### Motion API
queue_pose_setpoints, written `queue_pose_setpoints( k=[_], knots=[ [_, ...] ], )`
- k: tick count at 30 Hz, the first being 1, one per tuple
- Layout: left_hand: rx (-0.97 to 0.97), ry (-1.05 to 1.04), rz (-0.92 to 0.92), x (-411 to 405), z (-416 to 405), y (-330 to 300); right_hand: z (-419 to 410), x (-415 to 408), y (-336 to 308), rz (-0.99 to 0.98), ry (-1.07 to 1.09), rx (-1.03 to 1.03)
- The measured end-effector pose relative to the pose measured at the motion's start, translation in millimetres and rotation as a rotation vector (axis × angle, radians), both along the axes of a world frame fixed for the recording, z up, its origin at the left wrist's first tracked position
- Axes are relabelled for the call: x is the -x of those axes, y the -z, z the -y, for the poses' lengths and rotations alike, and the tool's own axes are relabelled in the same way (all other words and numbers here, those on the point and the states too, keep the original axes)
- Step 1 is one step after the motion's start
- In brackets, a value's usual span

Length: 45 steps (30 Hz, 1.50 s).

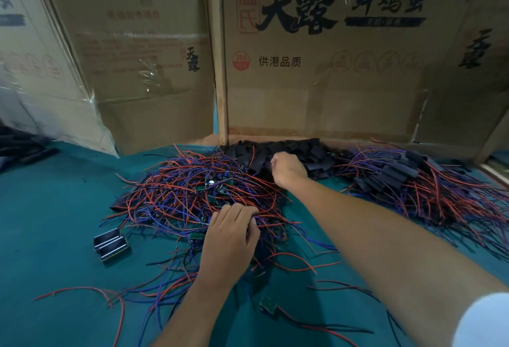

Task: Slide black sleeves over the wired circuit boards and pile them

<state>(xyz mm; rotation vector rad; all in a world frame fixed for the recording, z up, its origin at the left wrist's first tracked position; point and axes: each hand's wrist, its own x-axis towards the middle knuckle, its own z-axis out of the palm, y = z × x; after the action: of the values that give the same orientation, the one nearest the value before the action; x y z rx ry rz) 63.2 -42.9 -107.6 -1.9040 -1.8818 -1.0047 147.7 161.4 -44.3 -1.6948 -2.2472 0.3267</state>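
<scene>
Left hand: the left hand [230,239] is lying knuckles-up on the near edge of the tangle of wired circuit boards [192,197], its fingers curling down into the red and blue wires and gripping a bunch of them.
Right hand: the right hand [287,169] is reaching across to the heap of loose black sleeves [308,153]; its fingers are curling under, hidden from the camera, so whether they are pinching a sleeve cannot be told.
Unsleeved boards: the tangle is sitting on the green table [55,209], left of centre, with small green boards showing among the wires.
Sleeved pile: the finished pile [399,178] is lying to the right, touching the sleeve heap, wires fanning outward.
Stray pieces: two dark blocks [111,244] are sitting just left of the tangle; one lone wired board [268,305] is lying near the front edge.
Backdrop: cardboard boxes [316,57] are standing right behind the sleeve heap, walling off the far side.
</scene>
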Motion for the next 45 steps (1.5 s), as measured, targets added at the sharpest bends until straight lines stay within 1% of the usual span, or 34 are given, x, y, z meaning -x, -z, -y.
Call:
queue_pose_setpoints(
  k=[1, 3, 5, 6, 8, 11, 14, 16, 22, 28, 32, 34, 37, 39, 41, 42, 43, 45],
  knots=[
    [0.003, -0.001, -0.001, 0, 0, 0, 6, -6, -5, -0.040, 0.024, -0.024],
    [-0.001, -0.006, 0.010, 0, 0, -2, 22, -21, -16, -0.197, 0.043, -0.044],
    [-0.017, -0.009, 0.034, -2, 1, -4, 46, -37, -22, -0.377, 0.004, -0.042],
    [-0.030, -0.010, 0.045, -4, 2, -6, 62, -46, -23, -0.434, -0.035, -0.047],
    [-0.041, 0.002, 0.037, -8, 4, -10, 97, -63, -19, -0.483, -0.097, -0.068],
    [-0.084, 0.069, -0.038, -19, 7, -13, 144, -85, -2, -0.541, -0.129, -0.102],
    [-0.181, 0.167, -0.113, -35, 11, -17, 174, -104, 12, -0.649, -0.162, -0.060],
    [-0.206, 0.185, -0.114, -44, 14, -19, 182, -114, 17, -0.732, -0.169, -0.035],
    [-0.075, 0.197, 0.072, -56, 22, -19, 187, -129, 30, -0.849, -0.176, 0.016],
    [-0.050, 0.171, 0.028, -58, 25, -23, 184, -131, 34, -0.941, -0.194, 0.089],
    [0.001, 0.259, 0.208, -59, 29, -29, 185, -134, 28, -1.118, -0.283, 0.289],
    [0.021, 0.309, 0.280, -59, 31, -30, 185, -136, 27, -1.145, -0.315, 0.321],
    [0.047, 0.320, 0.341, -60, 35, -32, 184, -136, 26, -1.163, -0.343, 0.312],
    [0.084, 0.364, 0.315, -60, 38, -34, 184, -135, 27, -1.205, -0.356, 0.344],
    [0.117, 0.410, 0.243, -51, 38, -37, 183, -135, 30, -1.238, -0.348, 0.380],
    [0.100, 0.393, 0.196, -41, 36, -39, 182, -136, 31, -1.249, -0.340, 0.395],
    [0.063, 0.338, 0.144, -28, 34, -41, 181, -137, 32, -1.255, -0.333, 0.399],
    [0.020, 0.123, 0.044, 9, 27, -44, 179, -139, 33, -1.269, -0.313, 0.397]
  ],
)
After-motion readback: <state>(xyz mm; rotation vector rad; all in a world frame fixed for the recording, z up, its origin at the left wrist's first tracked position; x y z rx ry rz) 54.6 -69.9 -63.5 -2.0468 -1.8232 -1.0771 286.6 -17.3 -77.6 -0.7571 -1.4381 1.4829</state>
